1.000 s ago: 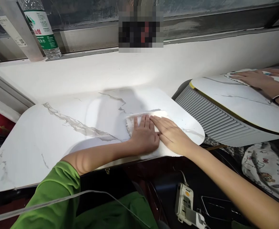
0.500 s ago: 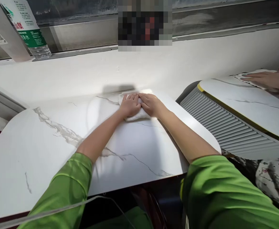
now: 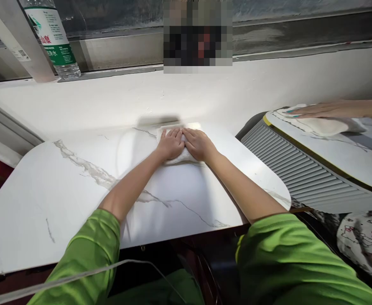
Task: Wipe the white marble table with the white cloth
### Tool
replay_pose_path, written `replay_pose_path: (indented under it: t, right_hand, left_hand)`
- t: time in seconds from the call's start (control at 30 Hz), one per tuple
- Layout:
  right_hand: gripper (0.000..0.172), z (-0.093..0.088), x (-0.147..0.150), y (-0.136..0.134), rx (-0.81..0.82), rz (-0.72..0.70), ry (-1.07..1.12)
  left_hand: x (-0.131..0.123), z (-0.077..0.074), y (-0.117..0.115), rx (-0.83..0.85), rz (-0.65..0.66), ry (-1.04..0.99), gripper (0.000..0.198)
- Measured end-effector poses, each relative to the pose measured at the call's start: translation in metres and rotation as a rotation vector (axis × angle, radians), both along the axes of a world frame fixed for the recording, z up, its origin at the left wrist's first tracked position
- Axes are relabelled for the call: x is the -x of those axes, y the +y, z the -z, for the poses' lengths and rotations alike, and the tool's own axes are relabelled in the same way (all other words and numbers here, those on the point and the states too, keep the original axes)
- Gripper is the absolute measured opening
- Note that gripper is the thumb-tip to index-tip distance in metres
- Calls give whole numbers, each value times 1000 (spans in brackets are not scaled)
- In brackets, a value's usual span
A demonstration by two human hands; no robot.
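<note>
My left hand (image 3: pixel 170 144) and my right hand (image 3: pixel 199 144) lie side by side on a folded white cloth (image 3: pixel 177 159) at the far edge of a white marble-patterned tabletop (image 3: pixel 77 186). Both hands press flat on the cloth with the fingers stretched forward and close together. Most of the cloth is hidden under the hands; only its front and back edges show. My arms wear green sleeves.
A water bottle (image 3: pixel 54 40) with a green label stands on the window ledge at back left. To the right is a second marble-topped table (image 3: pixel 332 148) with a ribbed grey side, where another person's hand (image 3: pixel 325 110) presses a white cloth (image 3: pixel 319 125). A thin cable crosses below.
Both hands pushed the cloth from the near right edge of the tabletop to its far edge, then stayed there. The other person's hand and cloth slid left on the second table.
</note>
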State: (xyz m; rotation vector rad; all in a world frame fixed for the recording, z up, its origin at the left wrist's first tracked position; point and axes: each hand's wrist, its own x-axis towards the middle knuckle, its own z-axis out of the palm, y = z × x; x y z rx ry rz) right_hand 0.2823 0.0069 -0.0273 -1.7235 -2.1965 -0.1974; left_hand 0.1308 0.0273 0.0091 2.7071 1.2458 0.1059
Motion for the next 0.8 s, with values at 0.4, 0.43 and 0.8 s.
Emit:
replay_pose_path:
  t: [0.4,0.43,0.8]
  right_hand:
    - [58,-11,95,-170,-48,-138,-49]
    - [57,-12,102,-179,-58,-151,-45]
    - [58,-11,117,-129,-2,-140,16]
  left_hand:
    - [101,5,-161,-80,8,-70,56]
    - [108,5,-170,-90,2,-69,56]
    - [119,0,-128,-55,-48,-58,56]
